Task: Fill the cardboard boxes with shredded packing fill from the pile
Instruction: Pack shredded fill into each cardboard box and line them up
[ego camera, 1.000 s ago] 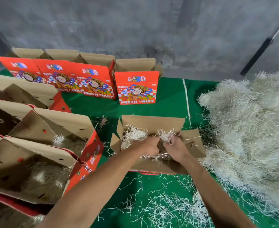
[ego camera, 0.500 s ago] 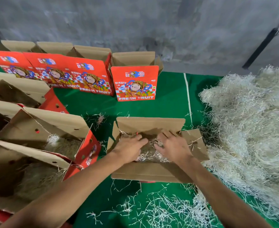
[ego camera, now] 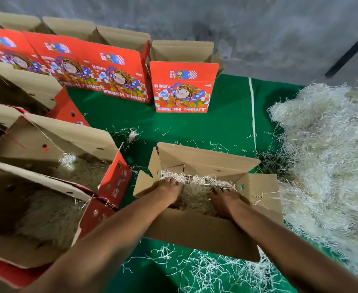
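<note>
Both hands are down inside the open box (ego camera: 205, 235) at the centre of the green mat (ego camera: 205, 127). The left hand (ego camera: 170, 190) lies palm-down on the shredded fill (ego camera: 197, 187) in the box, its fingers stretched forward and pressing into the strands at the box's left end. The right hand (ego camera: 223, 197) presses the same fill at the box's right end; its fingertips are buried in the strands, so whether they are spread or curled cannot be told. Between the two hands the fill sits low in the box. Beyond the right hand, outside the box, lies the big pile (ego camera: 326, 157) of shredded fill. Past the left hand stand boxes already filled (ego camera: 53, 172), and farther off a row of red fruit boxes (ego camera: 183, 87).
</note>
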### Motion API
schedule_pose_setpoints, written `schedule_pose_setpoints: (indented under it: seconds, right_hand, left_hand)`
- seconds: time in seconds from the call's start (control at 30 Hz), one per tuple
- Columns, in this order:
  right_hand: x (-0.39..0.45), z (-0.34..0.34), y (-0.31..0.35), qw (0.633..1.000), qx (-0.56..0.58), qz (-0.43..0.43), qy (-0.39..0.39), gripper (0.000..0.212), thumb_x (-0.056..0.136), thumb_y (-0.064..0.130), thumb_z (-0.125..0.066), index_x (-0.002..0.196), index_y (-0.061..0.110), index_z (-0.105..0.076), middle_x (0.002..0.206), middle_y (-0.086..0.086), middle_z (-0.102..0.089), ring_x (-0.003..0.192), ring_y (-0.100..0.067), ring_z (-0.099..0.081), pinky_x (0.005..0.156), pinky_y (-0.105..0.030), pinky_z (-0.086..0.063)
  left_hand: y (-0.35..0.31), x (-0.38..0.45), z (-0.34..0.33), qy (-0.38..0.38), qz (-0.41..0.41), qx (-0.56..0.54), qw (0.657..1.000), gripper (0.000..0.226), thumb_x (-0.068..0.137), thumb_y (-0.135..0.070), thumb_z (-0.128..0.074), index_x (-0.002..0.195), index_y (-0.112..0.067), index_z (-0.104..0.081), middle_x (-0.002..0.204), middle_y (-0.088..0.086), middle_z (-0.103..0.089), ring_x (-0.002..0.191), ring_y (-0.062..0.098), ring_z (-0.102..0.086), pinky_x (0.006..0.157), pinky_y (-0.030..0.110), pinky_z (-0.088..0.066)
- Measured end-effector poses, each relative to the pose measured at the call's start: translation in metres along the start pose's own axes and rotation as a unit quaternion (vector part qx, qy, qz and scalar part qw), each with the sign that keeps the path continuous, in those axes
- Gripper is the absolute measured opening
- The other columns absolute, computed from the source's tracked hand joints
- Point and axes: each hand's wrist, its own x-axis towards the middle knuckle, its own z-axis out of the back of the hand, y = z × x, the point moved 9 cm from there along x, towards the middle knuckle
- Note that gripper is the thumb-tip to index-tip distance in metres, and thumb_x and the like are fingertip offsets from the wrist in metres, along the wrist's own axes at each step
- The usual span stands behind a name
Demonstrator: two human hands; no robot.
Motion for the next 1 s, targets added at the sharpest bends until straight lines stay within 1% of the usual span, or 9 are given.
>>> schedule_pose_setpoints:
  seconds: [0.1, 0.17, 0.27, 0.33, 0.47, 0.57, 0.73, 0.87, 1.0]
  right_hand:
    - [0.002, 0.003, -0.005, 0.998, 0.050, -0.011, 0.026, 0.077, 0.091, 0.039, -0.066, 0.153, 0.020, -0.024, 0.158, -0.009, -0.031, 0.135, -0.037, -0.045, 0.106, -0.054, -0.044]
    - [0.001, 0.018, -0.002, 0.996, 0.090, -0.004, 0.009, 0.054, 0.094, 0.028, -0.065, 0.143, 0.015, -0.045, 0.141, -0.012, -0.052, 0.122, -0.030, -0.056, 0.103, -0.046, -0.048]
    - [-0.011, 0.068, 0.013, 0.979, -0.031, 0.024, -0.200, 0.025, 0.091, 0.007, -0.059, 0.113, 0.015, -0.066, 0.109, -0.007, -0.070, 0.097, -0.025, -0.069, 0.083, -0.039, -0.057]
    - [-0.016, 0.082, 0.025, 0.957, -0.092, 0.055, -0.269, 0.031, 0.092, 0.006, -0.055, 0.121, 0.014, -0.062, 0.115, -0.007, -0.070, 0.104, -0.029, -0.069, 0.084, -0.042, -0.056]
    - [0.005, 0.050, 0.011, 0.992, -0.020, 0.041, -0.117, 0.060, 0.097, 0.033, -0.060, 0.150, 0.016, -0.036, 0.153, -0.011, -0.041, 0.137, -0.031, -0.044, 0.108, -0.043, -0.042]
    - [0.013, 0.014, 0.004, 0.998, -0.024, 0.056, -0.025, 0.093, 0.089, 0.062, -0.059, 0.160, 0.029, -0.008, 0.167, -0.001, -0.008, 0.149, -0.031, -0.024, 0.118, -0.050, -0.028]
    - [0.017, -0.008, -0.004, 0.993, -0.117, 0.023, 0.020, 0.090, 0.090, 0.079, -0.031, 0.159, 0.033, 0.005, 0.168, 0.004, 0.005, 0.152, -0.031, -0.015, 0.120, -0.057, -0.017]
    - [0.003, -0.008, 0.001, 0.985, -0.170, 0.022, 0.026, 0.085, 0.097, 0.069, -0.033, 0.160, 0.029, 0.008, 0.167, 0.005, 0.009, 0.153, -0.028, -0.010, 0.119, -0.048, -0.016]
    - [-0.003, -0.005, -0.008, 0.960, -0.278, 0.002, -0.028, 0.066, 0.109, 0.032, -0.038, 0.160, 0.026, 0.003, 0.163, 0.022, 0.003, 0.152, -0.012, -0.001, 0.118, -0.028, -0.002]
  left_hand:
    - [-0.002, 0.002, 0.011, -0.011, 0.008, 0.010, 1.000, 0.069, 0.091, 0.007, -0.051, 0.152, -0.016, -0.032, 0.153, 0.017, -0.035, 0.140, 0.037, -0.035, 0.110, 0.053, -0.038]
    - [-0.010, -0.004, 0.026, -0.052, -0.005, 0.065, 0.996, 0.037, 0.093, -0.006, -0.061, 0.129, -0.014, -0.059, 0.127, 0.010, -0.060, 0.118, 0.030, -0.058, 0.097, 0.044, -0.050]
    - [-0.040, -0.021, 0.050, -0.160, -0.083, 0.151, 0.972, 0.018, 0.089, -0.011, -0.066, 0.106, -0.015, -0.071, 0.105, 0.005, -0.071, 0.099, 0.025, -0.067, 0.075, 0.034, -0.052]
    - [-0.054, -0.022, 0.054, -0.210, -0.148, 0.144, 0.956, 0.023, 0.088, -0.009, -0.064, 0.111, -0.014, -0.070, 0.112, 0.007, -0.068, 0.109, 0.025, -0.062, 0.085, 0.038, -0.054]
    - [-0.035, -0.004, 0.038, -0.110, -0.144, 0.028, 0.983, 0.037, 0.098, -0.013, -0.053, 0.135, -0.013, -0.056, 0.141, 0.009, -0.050, 0.134, 0.025, -0.043, 0.112, 0.041, -0.034]
    - [-0.014, 0.016, 0.026, -0.042, -0.058, 0.048, 0.996, 0.032, 0.099, -0.013, -0.053, 0.130, -0.010, -0.057, 0.140, 0.012, -0.054, 0.130, 0.029, -0.049, 0.114, 0.043, -0.035]
    - [-0.007, 0.027, 0.014, -0.013, 0.004, 0.085, 0.996, 0.048, 0.099, -0.034, -0.054, 0.144, -0.018, -0.046, 0.155, 0.005, -0.039, 0.145, 0.023, -0.031, 0.118, 0.038, -0.019]
    - [-0.006, 0.022, 0.011, -0.023, 0.009, 0.107, 0.994, 0.052, 0.099, -0.040, -0.052, 0.146, -0.018, -0.043, 0.155, 0.003, -0.039, 0.145, 0.021, -0.028, 0.119, 0.040, -0.015]
    - [-0.001, 0.003, 0.020, -0.051, -0.001, 0.010, 0.999, 0.041, 0.097, -0.036, -0.057, 0.134, -0.018, -0.054, 0.143, 0.006, -0.053, 0.136, 0.022, -0.043, 0.118, 0.041, -0.022]
